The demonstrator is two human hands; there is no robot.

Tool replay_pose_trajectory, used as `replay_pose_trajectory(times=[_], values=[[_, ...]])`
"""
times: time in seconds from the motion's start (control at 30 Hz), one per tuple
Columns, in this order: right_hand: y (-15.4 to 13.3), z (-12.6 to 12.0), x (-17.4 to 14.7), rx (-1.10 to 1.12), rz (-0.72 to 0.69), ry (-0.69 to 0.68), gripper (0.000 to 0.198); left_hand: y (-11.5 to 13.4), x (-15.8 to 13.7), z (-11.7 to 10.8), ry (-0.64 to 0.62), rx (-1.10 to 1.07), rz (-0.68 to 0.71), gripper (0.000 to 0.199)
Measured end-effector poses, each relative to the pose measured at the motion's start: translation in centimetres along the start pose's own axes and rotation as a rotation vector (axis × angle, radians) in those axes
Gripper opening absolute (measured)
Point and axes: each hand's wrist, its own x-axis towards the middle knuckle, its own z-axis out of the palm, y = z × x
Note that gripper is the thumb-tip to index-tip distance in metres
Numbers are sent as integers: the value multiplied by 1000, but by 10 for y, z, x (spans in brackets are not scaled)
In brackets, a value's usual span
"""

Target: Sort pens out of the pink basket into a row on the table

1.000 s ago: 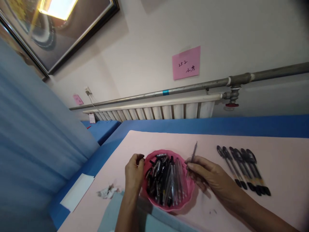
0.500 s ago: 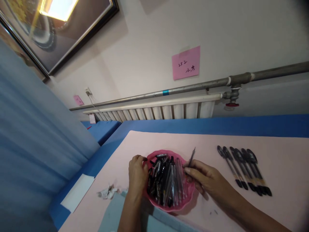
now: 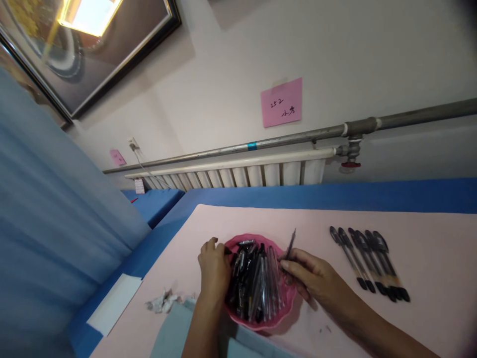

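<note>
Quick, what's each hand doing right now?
Left hand: fingers curled beside the pink bowl; can't tell whether it holds anything.
Right hand: closed, holding a thin dark stick, tip up.

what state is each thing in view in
pink bowl: upright, filled with pen parts
left hand: curled at the bowl's left rim, grip unclear
right hand: pinching a thin dark rod
thin dark rod: held slanted, tip up
dark pens: lying side by side
tissue: crumpled
white paper: lying flat
</note>
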Motion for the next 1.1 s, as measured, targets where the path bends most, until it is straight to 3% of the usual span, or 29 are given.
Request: replay_pose_trajectory(times=[0.07, 0.13, 0.27, 0.37, 0.67, 1.1], values=[[-1, 0, -1, -25, -30, -27, 21, -3, -2, -5, 79, -244, -33, 19], [-3, 2, -4, -81, -106, -46, 20, -2, -4, -10, 58, -619, -107, 16], [-6, 10, -13, -232, -208, -129, 19, 10, -11, -18, -241, -1347, -314, 25], [-5, 16, -19, -366, -222, -216, 18, 21, -16, -21, -405, -1593, -351, 33], [-2, 23, -25, -447, -142, -268, 18, 27, -22, -19, -502, -1772, -432, 19], [3, 22, -23, -417, -149, -221, 18, 33, -25, -19, -463, -1679, -389, 24]])
